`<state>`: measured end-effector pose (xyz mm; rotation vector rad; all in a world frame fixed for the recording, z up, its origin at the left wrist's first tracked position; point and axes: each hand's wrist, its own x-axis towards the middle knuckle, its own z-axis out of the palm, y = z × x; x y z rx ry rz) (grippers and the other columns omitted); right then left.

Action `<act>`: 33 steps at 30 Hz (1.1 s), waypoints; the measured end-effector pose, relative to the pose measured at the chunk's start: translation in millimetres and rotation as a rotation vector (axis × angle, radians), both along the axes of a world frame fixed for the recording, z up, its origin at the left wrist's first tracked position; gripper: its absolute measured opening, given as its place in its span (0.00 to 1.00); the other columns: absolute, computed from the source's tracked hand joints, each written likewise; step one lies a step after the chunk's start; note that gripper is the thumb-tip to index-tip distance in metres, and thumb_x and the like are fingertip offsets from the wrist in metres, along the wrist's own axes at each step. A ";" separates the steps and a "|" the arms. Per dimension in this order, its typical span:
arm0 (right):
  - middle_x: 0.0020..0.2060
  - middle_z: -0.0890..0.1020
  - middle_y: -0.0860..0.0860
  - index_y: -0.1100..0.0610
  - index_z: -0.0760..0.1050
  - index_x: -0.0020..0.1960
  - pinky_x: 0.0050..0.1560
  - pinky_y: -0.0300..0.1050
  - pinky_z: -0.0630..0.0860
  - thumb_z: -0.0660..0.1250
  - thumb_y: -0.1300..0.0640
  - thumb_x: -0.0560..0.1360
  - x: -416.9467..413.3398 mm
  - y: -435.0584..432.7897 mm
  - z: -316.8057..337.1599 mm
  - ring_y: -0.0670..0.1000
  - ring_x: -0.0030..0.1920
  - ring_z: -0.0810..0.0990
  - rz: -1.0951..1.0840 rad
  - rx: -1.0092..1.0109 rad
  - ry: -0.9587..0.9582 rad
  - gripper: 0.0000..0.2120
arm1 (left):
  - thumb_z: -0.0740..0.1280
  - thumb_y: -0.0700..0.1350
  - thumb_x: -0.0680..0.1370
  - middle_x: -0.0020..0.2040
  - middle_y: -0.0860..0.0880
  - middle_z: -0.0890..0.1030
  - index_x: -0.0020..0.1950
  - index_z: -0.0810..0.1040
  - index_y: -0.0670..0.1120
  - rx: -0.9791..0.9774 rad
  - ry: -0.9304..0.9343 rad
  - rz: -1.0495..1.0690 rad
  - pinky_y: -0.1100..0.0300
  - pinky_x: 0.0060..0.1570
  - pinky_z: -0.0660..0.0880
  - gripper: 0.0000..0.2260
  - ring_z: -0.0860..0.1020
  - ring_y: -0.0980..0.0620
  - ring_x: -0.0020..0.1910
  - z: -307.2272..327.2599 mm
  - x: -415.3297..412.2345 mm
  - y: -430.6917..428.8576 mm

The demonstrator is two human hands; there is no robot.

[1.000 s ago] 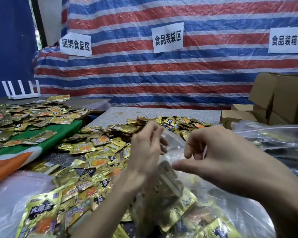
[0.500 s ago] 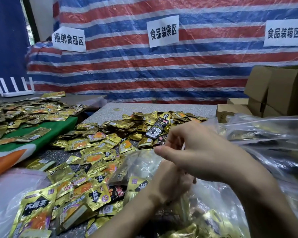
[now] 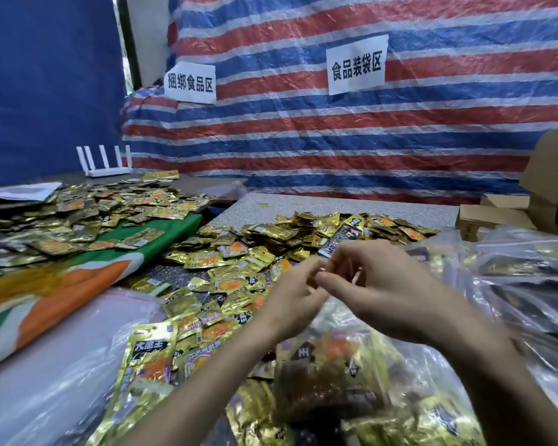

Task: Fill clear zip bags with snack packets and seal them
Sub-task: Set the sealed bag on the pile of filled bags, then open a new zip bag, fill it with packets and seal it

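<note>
A clear zip bag [image 3: 332, 358] full of gold snack packets hangs in front of me, blurred by motion. My left hand [image 3: 292, 296] and my right hand [image 3: 377, 284] meet above it, fingertips pinching the bag's top edge together. Loose gold snack packets [image 3: 239, 272] lie heaped on the speckled table [image 3: 335, 206] behind and to the left of my hands. A larger packet with black lettering [image 3: 149, 358] lies near my left forearm.
Filled clear bags [image 3: 522, 284] pile up on the right. Cardboard boxes [image 3: 548, 191] stand at the far right. More packets [image 3: 78, 217] cover a green and orange cloth [image 3: 78, 278] on the left. A white router [image 3: 105, 159] sits at the back left.
My left hand rose from low inside the bag to meet my right hand at the bag's top. The view swung to the right.
</note>
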<state>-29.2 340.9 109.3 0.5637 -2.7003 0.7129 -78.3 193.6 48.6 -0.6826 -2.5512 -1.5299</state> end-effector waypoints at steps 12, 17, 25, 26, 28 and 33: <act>0.37 0.79 0.40 0.43 0.75 0.44 0.41 0.44 0.78 0.63 0.36 0.74 7.2 -12.0 -4.5 0.38 0.40 0.77 0.095 0.003 -0.016 0.11 | 0.64 0.51 0.78 0.59 0.44 0.79 0.55 0.78 0.45 -0.848 -0.166 1.035 0.54 0.53 0.74 0.12 0.76 0.42 0.57 -69.3 -8.6 -216.1; 0.38 0.79 0.40 0.42 0.75 0.45 0.42 0.46 0.80 0.61 0.34 0.72 8.3 -10.4 -2.2 0.40 0.39 0.78 0.104 0.008 -0.031 0.13 | 0.70 0.55 0.77 0.46 0.45 0.83 0.45 0.80 0.46 -0.672 -0.143 1.098 0.56 0.44 0.72 0.12 0.80 0.42 0.47 -84.5 1.4 -228.8; 0.37 0.80 0.42 0.42 0.75 0.43 0.42 0.49 0.81 0.60 0.34 0.70 9.4 -7.1 0.7 0.39 0.40 0.78 0.111 -0.005 -0.049 0.14 | 0.62 0.53 0.82 0.28 0.44 0.75 0.30 0.70 0.44 -0.474 -0.214 1.047 0.53 0.41 0.73 0.23 0.76 0.43 0.31 -58.9 -12.4 -250.7; 0.37 0.80 0.42 0.43 0.76 0.43 0.42 0.49 0.80 0.60 0.34 0.70 9.3 -6.8 1.2 0.39 0.41 0.78 0.114 -0.008 -0.048 0.14 | 0.61 0.53 0.83 0.30 0.42 0.77 0.33 0.73 0.43 -0.445 -0.178 1.055 0.51 0.41 0.74 0.22 0.77 0.42 0.33 -52.6 -13.5 -250.9; 0.37 0.80 0.42 0.43 0.76 0.43 0.42 0.49 0.80 0.60 0.34 0.70 9.5 -5.9 2.0 0.38 0.42 0.77 0.116 -0.011 -0.046 0.14 | 0.60 0.55 0.83 0.31 0.44 0.78 0.36 0.77 0.47 -0.378 -0.054 1.052 0.55 0.36 0.70 0.20 0.74 0.44 0.31 -35.9 -13.8 -243.7; 0.38 0.81 0.43 0.42 0.76 0.45 0.42 0.47 0.80 0.60 0.35 0.71 8.7 -3.3 3.0 0.38 0.43 0.78 0.122 -0.022 -0.056 0.14 | 0.63 0.45 0.83 0.46 0.52 0.81 0.52 0.80 0.48 0.074 0.150 0.644 0.65 0.36 0.74 0.07 0.80 0.55 0.40 15.2 -0.9 -176.1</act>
